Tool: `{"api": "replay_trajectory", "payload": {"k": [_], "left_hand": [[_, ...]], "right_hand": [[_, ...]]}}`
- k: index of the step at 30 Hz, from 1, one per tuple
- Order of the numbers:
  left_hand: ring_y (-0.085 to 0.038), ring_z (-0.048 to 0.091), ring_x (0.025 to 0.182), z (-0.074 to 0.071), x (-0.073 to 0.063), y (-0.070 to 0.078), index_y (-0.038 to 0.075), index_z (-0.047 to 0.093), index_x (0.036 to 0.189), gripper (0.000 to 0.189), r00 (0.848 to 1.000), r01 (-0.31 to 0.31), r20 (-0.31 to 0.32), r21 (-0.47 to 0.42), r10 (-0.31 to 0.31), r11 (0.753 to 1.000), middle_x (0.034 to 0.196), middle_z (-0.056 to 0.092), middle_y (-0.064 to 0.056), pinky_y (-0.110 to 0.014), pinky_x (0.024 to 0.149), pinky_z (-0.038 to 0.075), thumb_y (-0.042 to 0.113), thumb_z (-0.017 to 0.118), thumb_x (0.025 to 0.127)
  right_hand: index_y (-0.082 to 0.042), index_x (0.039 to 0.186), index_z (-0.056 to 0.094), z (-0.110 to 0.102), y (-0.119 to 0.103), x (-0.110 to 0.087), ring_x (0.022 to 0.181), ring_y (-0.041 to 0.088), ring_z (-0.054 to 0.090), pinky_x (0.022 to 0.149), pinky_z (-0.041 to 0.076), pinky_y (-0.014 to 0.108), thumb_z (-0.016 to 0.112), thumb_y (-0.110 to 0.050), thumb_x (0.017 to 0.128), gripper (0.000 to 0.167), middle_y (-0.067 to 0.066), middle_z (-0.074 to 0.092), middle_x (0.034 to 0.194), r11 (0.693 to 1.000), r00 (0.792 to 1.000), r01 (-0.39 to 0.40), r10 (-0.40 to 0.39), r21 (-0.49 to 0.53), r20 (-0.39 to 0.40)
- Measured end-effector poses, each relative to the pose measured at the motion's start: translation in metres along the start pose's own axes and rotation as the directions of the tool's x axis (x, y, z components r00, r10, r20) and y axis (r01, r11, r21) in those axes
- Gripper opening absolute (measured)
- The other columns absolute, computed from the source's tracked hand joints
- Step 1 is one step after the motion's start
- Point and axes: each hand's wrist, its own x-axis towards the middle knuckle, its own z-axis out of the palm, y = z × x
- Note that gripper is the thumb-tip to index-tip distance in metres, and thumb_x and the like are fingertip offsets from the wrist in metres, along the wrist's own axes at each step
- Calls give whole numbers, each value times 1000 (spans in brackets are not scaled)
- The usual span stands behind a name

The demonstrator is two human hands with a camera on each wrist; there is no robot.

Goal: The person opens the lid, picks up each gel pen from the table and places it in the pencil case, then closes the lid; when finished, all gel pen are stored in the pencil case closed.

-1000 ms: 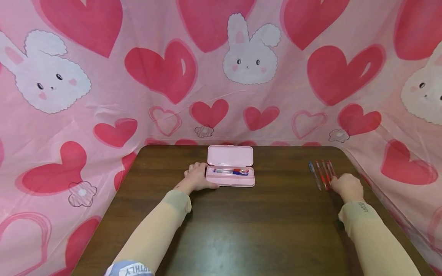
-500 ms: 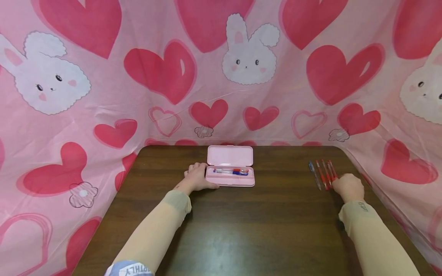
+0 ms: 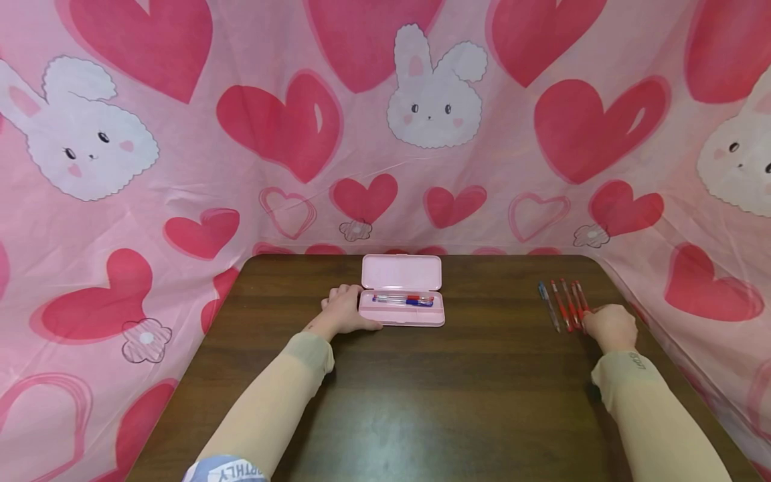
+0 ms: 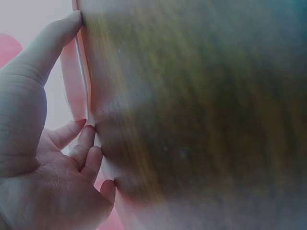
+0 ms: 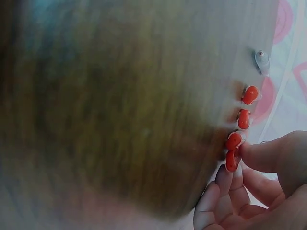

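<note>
Red pens (image 5: 244, 119) lie side by side toward the right of the counter (image 3: 458, 388), next to a blue pen (image 3: 549, 308). The right hand (image 3: 610, 328) pinches the near end of the rightmost one between thumb and fingertips. They look light, stiff and smooth, likely to roll, so a grip at mid-length should balance better than one at the end. The left hand (image 3: 345, 313) holds the left end of an open pink pencil case (image 3: 401, 271), where two more pens (image 3: 419, 302) rest.
</note>
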Motion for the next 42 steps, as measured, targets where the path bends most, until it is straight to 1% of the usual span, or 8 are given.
{"api": "replay_trajectory", "payload": {"k": [10,17,22,26,30,33,38,42], "left_hand": [[-38,42,140,-1,-1,0,10,53,151,102,1000,3,4,-12,-3,1000,148,56,-16,-62,117,34,63,95,75],[-37,43,139,0,-1,0,10,54,150,102,1000,3,4,2,-3,1000,147,57,-16,-62,115,35,64,95,75],[-37,44,138,0,-1,0,10,54,149,101,1000,1,0,5,-1,1000,146,57,-16,-62,114,35,64,95,75],[-38,44,138,0,-1,0,10,54,149,101,1000,2,1,-3,-2,1000,146,57,-16,-62,114,35,64,95,75],[-37,44,138,1,1,-1,10,54,150,102,1000,1,-2,0,-1,1000,147,57,-16,-62,113,35,65,95,74],[-37,44,138,2,1,-2,10,54,150,102,1000,2,-4,7,-2,1000,147,57,-16,-62,113,35,65,95,74],[-37,43,139,2,2,-2,10,53,151,103,1000,5,-2,9,-5,1000,148,56,-16,-62,114,34,66,94,75],[-37,43,139,2,2,-1,10,53,151,103,1000,2,-1,5,-2,1000,148,56,-16,-63,116,34,65,94,75]], "right_hand": [[5,115,76,-1,-2,1,116,66,62,91,55,66,54,-28,99,43,40,68,129,1000,998,27,-27,15,-49],[4,118,76,2,-11,1,110,59,67,84,55,60,55,-25,94,44,33,75,118,998,998,37,-35,41,-59],[5,119,75,6,-25,0,112,60,66,82,54,59,55,-27,98,43,35,73,125,996,994,75,-71,54,-87],[3,124,75,9,-39,-2,112,58,68,81,54,57,55,-27,99,44,33,75,121,992,991,109,-103,61,-87],[1,132,73,11,-54,-5,114,59,68,80,56,58,56,-27,100,46,34,72,131,987,987,147,-142,61,-80],[1,132,74,12,-64,-7,112,57,69,77,57,56,57,-28,101,45,35,70,135,982,982,177,-171,62,-80],[-2,131,75,16,-78,-11,108,56,71,71,57,55,57,-28,102,43,33,72,133,973,970,225,-219,52,-104],[-4,127,77,21,-87,-12,106,54,71,70,56,56,57,-29,102,40,30,75,128,967,963,249,-241,51,-118]]}}
